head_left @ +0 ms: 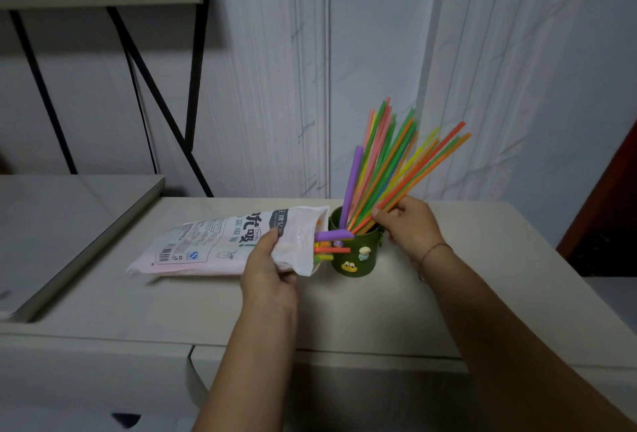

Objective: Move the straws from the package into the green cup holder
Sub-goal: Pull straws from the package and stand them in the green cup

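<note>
Most of the job looks done: a thick fan of thin coloured straws (389, 169) already stands in the green cup holder (356, 252) at the back of the pale worktop (206, 304), leaning up and to the right, with one fatter purple straw among them. A few are left; short ends, a purple one (332, 235) and an orange one (332, 250), poke out of the open mouth of the white printed straw package (220, 242), which lies on its side with its mouth just beside the holder. How many remain inside I cannot tell, since the bag hides them. The left hand (267, 269) pinches the package near its mouth. The right hand (408, 225) has its fingers (381, 214) closed on the lower part of the standing bunch, at the holder's rim.
</note>
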`<action>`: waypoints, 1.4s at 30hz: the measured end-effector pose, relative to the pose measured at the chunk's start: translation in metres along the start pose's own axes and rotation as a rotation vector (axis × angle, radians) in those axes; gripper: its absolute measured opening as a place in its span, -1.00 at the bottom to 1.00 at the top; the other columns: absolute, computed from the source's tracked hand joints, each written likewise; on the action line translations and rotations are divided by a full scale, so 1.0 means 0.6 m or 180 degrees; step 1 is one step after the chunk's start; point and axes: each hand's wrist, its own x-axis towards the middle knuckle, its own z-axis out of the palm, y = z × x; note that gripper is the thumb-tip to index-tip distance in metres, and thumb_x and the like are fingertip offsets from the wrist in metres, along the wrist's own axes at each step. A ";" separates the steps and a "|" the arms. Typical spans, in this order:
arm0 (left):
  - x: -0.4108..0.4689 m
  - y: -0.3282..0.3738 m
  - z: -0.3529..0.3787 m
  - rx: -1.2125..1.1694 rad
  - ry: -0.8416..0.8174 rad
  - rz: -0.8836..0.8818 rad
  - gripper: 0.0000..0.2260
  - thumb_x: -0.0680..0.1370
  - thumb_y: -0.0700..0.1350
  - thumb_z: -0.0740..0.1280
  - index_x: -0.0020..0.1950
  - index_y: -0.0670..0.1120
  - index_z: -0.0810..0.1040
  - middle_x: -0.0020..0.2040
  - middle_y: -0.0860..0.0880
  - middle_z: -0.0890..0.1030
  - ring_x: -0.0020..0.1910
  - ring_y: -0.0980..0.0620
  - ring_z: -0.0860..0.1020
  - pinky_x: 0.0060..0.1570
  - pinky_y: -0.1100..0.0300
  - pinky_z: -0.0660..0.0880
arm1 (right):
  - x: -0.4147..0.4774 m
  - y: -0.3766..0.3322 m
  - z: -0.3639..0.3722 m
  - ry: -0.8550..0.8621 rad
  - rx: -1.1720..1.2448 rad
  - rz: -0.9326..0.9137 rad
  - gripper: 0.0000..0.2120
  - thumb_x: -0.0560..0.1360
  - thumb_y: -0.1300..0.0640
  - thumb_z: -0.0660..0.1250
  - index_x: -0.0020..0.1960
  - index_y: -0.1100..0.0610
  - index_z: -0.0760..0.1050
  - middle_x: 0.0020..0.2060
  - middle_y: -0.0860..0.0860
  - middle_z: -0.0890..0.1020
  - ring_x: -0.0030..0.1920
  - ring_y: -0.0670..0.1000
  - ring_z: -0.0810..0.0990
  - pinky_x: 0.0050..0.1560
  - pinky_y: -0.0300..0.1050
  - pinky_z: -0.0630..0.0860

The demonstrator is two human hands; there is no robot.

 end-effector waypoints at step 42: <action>-0.018 -0.012 0.011 0.0211 -0.0200 0.0116 -0.83 0.46 -0.27 0.40 0.01 -0.08 0.57 0.03 -0.07 0.66 -0.12 0.01 0.63 -0.04 0.05 0.56 | -0.086 -0.034 0.039 -0.0740 0.0619 0.0379 -0.86 0.36 0.31 0.46 -0.22 0.09 0.60 -0.24 0.14 0.65 -0.30 0.00 0.61 -0.25 -0.21 0.58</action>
